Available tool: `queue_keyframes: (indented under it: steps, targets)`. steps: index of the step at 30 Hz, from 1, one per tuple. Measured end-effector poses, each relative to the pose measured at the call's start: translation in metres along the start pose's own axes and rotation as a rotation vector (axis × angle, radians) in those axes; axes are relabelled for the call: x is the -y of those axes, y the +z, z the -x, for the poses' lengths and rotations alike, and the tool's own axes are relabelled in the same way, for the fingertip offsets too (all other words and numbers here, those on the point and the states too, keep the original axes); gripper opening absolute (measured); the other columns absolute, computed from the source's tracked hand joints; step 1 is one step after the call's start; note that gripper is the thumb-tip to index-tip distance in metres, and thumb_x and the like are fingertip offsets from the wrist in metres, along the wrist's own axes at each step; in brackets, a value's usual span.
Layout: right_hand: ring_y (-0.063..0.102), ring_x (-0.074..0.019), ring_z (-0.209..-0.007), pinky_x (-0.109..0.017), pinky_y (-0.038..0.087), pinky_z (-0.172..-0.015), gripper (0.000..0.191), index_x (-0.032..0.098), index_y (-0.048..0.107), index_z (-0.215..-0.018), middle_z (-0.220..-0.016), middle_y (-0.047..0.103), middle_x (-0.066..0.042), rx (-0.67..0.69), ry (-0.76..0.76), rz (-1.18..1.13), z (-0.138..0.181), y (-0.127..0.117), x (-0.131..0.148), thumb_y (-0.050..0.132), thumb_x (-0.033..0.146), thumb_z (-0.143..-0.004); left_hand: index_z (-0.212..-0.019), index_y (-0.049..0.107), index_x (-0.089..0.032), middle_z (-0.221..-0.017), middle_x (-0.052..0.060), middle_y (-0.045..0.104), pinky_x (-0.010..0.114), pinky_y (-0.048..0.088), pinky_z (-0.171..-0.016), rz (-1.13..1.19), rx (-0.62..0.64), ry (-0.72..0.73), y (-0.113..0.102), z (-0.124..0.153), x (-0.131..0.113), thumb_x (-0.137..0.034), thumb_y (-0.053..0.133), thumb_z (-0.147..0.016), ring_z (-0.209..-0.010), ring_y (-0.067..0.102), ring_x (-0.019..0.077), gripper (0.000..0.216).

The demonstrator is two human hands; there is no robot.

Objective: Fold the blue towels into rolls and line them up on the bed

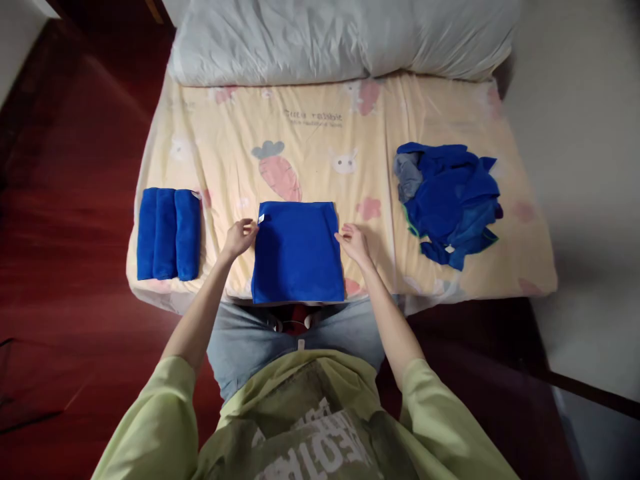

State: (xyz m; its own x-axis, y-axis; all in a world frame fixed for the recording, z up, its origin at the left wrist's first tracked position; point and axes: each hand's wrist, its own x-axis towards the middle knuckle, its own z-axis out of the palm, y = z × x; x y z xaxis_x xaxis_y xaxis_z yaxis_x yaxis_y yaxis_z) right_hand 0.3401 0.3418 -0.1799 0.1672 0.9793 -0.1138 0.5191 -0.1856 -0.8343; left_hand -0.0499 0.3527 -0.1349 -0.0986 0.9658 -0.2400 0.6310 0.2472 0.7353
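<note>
A blue towel (299, 252) lies folded into a flat rectangle near the front edge of the bed. My left hand (241, 236) pinches its upper left edge, by a small white tag. On the other side my right hand (353, 241) grips the upper right edge with curled fingers. Three rolled blue towels (169, 233) lie side by side at the left of the bed. A loose pile of blue cloths (450, 200), with one grey piece in it, sits at the right.
The bed has a yellow sheet (310, 140) printed with carrots and rabbits. A white pillow (340, 37) lies across its far end. Dark red wooden floor (70, 200) is on the left, a pale wall on the right.
</note>
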Motion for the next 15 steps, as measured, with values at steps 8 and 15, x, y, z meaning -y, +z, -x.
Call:
queue_keyframes:
  steps: [8,15]
  targets:
    - [0.07,-0.0254,-0.085,-0.041,0.057,-0.09,0.02,0.018,0.072,-0.091,-0.09,0.075,-0.009,-0.047,0.045,0.103,-0.097,0.05,0.024,0.075,0.034,-0.079,-0.12,0.075,-0.013,-0.109,0.012,0.077,0.036,0.054,-0.097,-0.118,-0.017,-0.017,0.029,-0.101,-0.035,-0.03,0.077,-0.08,-0.102,0.073,0.0276,0.044]
    - [0.059,-0.0186,-0.069,-0.031,0.053,-0.07,0.039,0.02,0.067,-0.086,-0.075,0.066,-0.003,-0.091,-0.202,-0.106,-0.055,0.015,0.031,0.056,0.055,-0.096,-0.097,0.079,-0.017,-0.099,0.01,0.071,0.042,0.054,-0.097,-0.131,-0.12,0.249,-0.003,-0.057,-0.037,-0.032,0.07,-0.089,-0.099,0.068,0.0266,0.019]
